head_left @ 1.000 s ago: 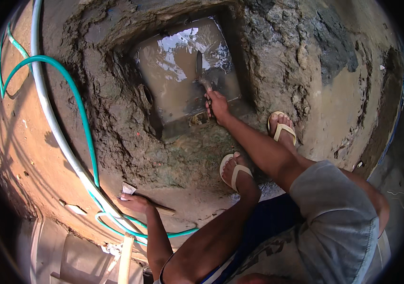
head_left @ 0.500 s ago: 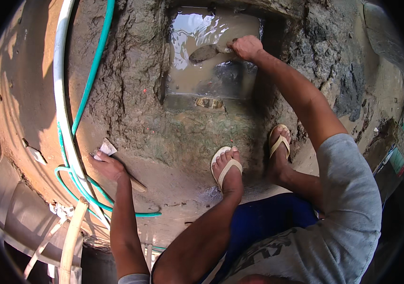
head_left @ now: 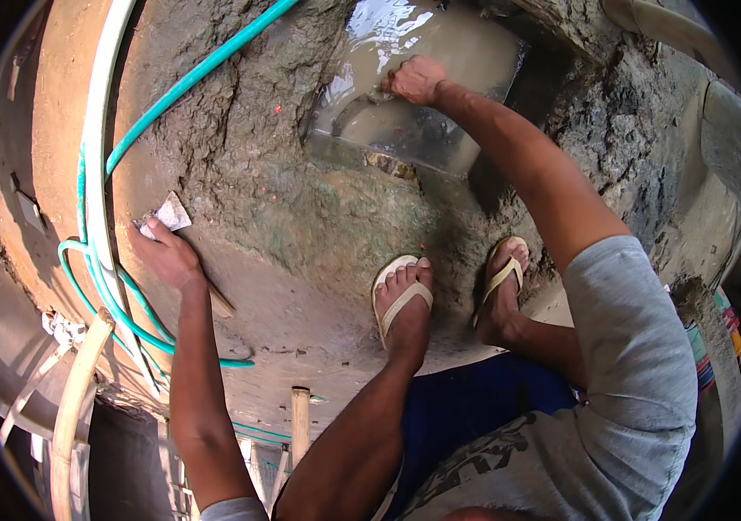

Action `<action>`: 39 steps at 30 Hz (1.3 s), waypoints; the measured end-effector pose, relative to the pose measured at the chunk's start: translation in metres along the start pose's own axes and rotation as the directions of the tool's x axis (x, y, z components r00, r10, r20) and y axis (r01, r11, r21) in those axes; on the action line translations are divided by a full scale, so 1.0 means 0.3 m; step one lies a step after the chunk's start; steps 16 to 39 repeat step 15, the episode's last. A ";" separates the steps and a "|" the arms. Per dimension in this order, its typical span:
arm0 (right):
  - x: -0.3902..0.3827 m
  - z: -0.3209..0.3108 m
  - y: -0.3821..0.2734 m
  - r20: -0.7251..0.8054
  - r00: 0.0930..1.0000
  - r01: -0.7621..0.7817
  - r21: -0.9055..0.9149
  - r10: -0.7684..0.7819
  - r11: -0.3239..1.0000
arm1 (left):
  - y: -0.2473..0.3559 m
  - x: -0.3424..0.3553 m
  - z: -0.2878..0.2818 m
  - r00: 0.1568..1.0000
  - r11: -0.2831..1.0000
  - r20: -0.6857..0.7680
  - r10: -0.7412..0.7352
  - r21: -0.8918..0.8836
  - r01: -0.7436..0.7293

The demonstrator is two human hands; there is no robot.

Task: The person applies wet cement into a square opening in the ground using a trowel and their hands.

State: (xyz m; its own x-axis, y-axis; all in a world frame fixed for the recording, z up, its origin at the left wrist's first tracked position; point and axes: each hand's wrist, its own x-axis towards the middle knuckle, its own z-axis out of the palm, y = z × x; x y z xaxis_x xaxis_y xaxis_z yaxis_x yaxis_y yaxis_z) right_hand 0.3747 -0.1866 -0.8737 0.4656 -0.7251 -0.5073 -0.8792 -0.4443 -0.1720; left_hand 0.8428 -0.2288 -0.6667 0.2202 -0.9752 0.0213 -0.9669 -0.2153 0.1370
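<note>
My right hand (head_left: 416,80) is closed on the handle of a muddy scoop-like tool (head_left: 377,95) with an oval end. That end is partly under the cloudy brown water in a square pit (head_left: 370,161), so its exact kind is unclear. To the left, my left hand (head_left: 166,258) is closed round a pale, flat, angular piece (head_left: 171,213) close to the ground. Its material cannot be made out. A thin wooden stick (head_left: 221,300) shows behind my left wrist.
A white pipe (head_left: 97,156) and a green hose (head_left: 197,78) run along the left. Rough wet mud (head_left: 249,148) surrounds the pit. My sandalled feet (head_left: 403,295) stand at its near side. Bamboo poles (head_left: 79,399) rise at the lower left.
The view has shifted and turned slightly. My right hand has drawn the tool toward the pit's near left corner, and its oval end has sunk lower in the water. My left hand keeps its hold.
</note>
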 end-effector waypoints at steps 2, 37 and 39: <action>0.003 0.020 0.013 0.014 1.000 -0.011 -0.030 0.011 0.999 | 0.005 0.002 0.008 1.000 1.000 -0.018 0.015 0.007 -0.014; -0.101 0.119 0.081 0.015 0.999 0.042 -0.058 -0.042 0.997 | -0.033 0.009 0.022 0.997 0.998 -0.043 0.061 -0.008 -0.062; -0.101 0.119 0.081 0.015 0.999 0.042 -0.058 -0.042 0.997 | -0.033 0.009 0.022 0.997 0.998 -0.043 0.061 -0.008 -0.062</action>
